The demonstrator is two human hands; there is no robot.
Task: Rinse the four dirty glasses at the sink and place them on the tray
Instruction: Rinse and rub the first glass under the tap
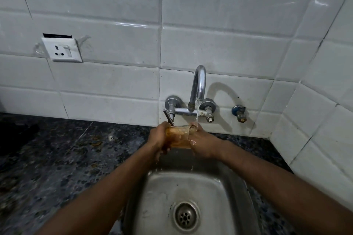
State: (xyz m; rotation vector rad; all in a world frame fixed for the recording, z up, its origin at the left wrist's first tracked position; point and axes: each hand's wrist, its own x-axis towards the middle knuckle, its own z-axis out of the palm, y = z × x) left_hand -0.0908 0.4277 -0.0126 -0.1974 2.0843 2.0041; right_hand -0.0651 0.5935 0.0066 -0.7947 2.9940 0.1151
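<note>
As left hand (pixel 158 137) grips glass (pixel 178 137), right hand (pixel 202 145) clasps.

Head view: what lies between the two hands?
A brown-stained glass, held by the left hand and right hand under water from the tap; the head view shows it.

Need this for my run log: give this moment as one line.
step: rinsing | glass: amber-tinted, under tap stream, above sink | left hand: grips glass | right hand: grips glass | tray: not in view
</note>
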